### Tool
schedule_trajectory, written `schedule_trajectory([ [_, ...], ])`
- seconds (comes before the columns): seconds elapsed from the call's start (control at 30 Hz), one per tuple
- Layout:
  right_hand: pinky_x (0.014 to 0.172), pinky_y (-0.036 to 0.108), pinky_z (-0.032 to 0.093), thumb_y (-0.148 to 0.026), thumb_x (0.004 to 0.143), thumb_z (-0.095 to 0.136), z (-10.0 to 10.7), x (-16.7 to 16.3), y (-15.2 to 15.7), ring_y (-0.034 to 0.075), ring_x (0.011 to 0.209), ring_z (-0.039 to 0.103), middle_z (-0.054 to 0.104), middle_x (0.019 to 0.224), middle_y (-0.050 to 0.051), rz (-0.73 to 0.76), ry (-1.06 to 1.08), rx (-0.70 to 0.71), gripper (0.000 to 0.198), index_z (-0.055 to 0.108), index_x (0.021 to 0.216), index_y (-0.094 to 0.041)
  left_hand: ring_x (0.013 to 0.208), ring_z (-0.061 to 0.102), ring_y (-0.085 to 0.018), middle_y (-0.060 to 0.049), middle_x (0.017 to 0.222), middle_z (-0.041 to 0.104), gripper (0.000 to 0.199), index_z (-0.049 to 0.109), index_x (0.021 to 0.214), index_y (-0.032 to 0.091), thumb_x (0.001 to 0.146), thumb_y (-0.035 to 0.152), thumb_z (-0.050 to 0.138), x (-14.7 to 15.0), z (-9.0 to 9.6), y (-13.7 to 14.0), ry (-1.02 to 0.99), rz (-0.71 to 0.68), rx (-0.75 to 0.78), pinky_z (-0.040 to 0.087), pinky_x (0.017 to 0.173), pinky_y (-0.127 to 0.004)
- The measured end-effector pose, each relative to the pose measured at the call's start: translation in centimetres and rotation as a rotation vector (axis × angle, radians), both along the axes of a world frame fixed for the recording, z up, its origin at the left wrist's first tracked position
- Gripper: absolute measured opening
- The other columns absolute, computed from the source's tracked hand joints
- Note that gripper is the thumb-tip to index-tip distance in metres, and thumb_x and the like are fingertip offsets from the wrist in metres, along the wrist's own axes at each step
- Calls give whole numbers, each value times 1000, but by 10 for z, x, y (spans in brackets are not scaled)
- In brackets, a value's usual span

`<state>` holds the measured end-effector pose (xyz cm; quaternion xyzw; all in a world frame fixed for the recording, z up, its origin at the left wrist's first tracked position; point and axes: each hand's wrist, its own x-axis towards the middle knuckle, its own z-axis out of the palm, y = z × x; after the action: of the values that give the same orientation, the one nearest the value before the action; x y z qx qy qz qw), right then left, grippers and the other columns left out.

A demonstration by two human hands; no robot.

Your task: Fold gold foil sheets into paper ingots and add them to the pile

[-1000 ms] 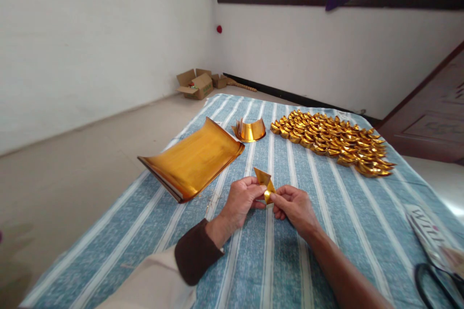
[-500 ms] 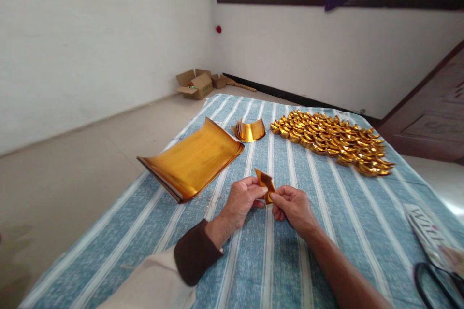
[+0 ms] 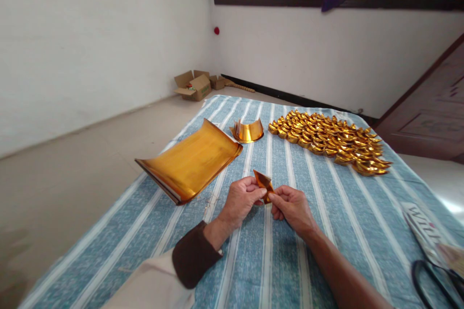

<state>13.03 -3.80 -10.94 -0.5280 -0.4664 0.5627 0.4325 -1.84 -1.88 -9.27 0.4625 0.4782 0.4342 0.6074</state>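
Observation:
Between my two hands is a small folded piece of gold paper [image 3: 262, 180], held just above the striped cloth with one pointed corner up. My left hand [image 3: 243, 198] pinches its left side between thumb and fingers. On the lower right edge, my right hand [image 3: 293, 206] grips it with thumb and forefinger. Beyond the left hand lies a stack of large gold paper sheets [image 3: 192, 159] with curled ends. A smaller curved stack of gold strips [image 3: 251, 132] stands farther back. Many folded gold paper ingots [image 3: 326, 140] are massed at the back right.
A blue and white striped cloth [image 3: 282, 260] covers the table. Black-handled scissors [image 3: 420, 275] lie at the right front, by a printed bag [image 3: 422, 224]. Open cardboard boxes [image 3: 199, 88] sit on the floor beyond the far left corner.
The folded gold paper has opened slightly between my fingers, showing more of a hollow. Both hands keep their hold, and the view has shifted a little.

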Motion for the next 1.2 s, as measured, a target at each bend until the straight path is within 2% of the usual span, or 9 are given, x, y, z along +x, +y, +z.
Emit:
schedule_trajectory([
  [0.17, 39, 20, 38, -54, 68, 68, -2, 1, 0, 9, 38, 51, 59, 47, -3, 10, -13, 3, 38, 56, 66, -18, 62, 66, -15, -4, 71, 71, 17, 67, 88, 12, 73, 20, 66, -1, -4, 2, 71, -8, 64, 50, 57, -22],
  [0.27, 41, 21, 39, -54, 68, 69, -6, 3, 2, 9, 40, 50, 58, 49, -4, 16, -23, 35, 38, 61, 74, -17, 64, 68, -15, -4, 73, 72, 13, 66, 89, 13, 79, 20, 62, -3, -9, 2, 193, -24, 237, 51, 59, -23],
  [0.33, 43, 22, 40, -52, 68, 70, -10, 6, 4, 9, 41, 49, 56, 49, -5, -14, -48, 92, 38, 62, 80, -17, 69, 69, -16, -3, 78, 73, 13, 66, 92, 15, 83, 19, 59, -4, -12, 2, 333, -19, 463, 52, 62, -23],
  [0.5, 50, 23, 40, -41, 76, 68, -15, 18, 5, 10, 48, 49, 54, 54, -6, -95, -238, 366, 31, 64, 98, -18, 69, 70, -18, -6, 79, 73, 18, 64, 96, 14, 95, 21, 48, -4, -19, 5, 780, 33, 1207, 52, 63, -27],
  [0.6, 52, 22, 41, -34, 83, 63, -15, 23, 3, 10, 48, 48, 53, 55, -6, -93, -413, 559, 23, 66, 101, -20, 72, 70, -18, -7, 83, 73, 18, 61, 98, 13, 96, 19, 45, -4, -20, 8, 887, -3, 1411, 51, 61, -28],
  [0.7, 58, 22, 44, -26, 89, 55, -15, 27, 0, 10, 55, 55, 62, 65, -2, -49, -579, 725, 15, 68, 95, -21, 81, 70, -18, -8, 89, 73, 17, 59, 101, 13, 97, 17, 43, -4, -21, 11, 922, -29, 1472, 49, 63, -29],
  [0.8, 64, 23, 45, -19, 93, 47, -15, 30, -1, 13, 65, 61, 68, 75, 2, 0, -708, 877, 21, 68, 91, -20, 89, 69, -18, -7, 93, 73, 18, 60, 101, 13, 97, 17, 43, -5, -23, 12, 947, -69, 1471, 49, 67, -29],
  [1.03, 55, 27, 31, -15, 96, 43, -7, 33, -5, 13, 54, 48, 51, 57, 0, 74, -1036, 1101, 29, 66, 78, -17, 81, 64, -18, -5, 77, 69, 24, 63, 93, 16, 98, 21, 40, -6, -24, 6, 1088, -121, 1416, 47, 65, -28],
  [1.2, 53, 29, 24, -15, 98, 38, -10, 34, -7, 13, 52, 41, 50, 56, 0, 167, -1132, 1140, 35, 60, 71, -18, 71, 61, -16, -3, 74, 67, 22, 60, 88, 15, 98, 19, 41, -7, -26, 2, 1096, -233, 1394, 44, 63, -29],
])
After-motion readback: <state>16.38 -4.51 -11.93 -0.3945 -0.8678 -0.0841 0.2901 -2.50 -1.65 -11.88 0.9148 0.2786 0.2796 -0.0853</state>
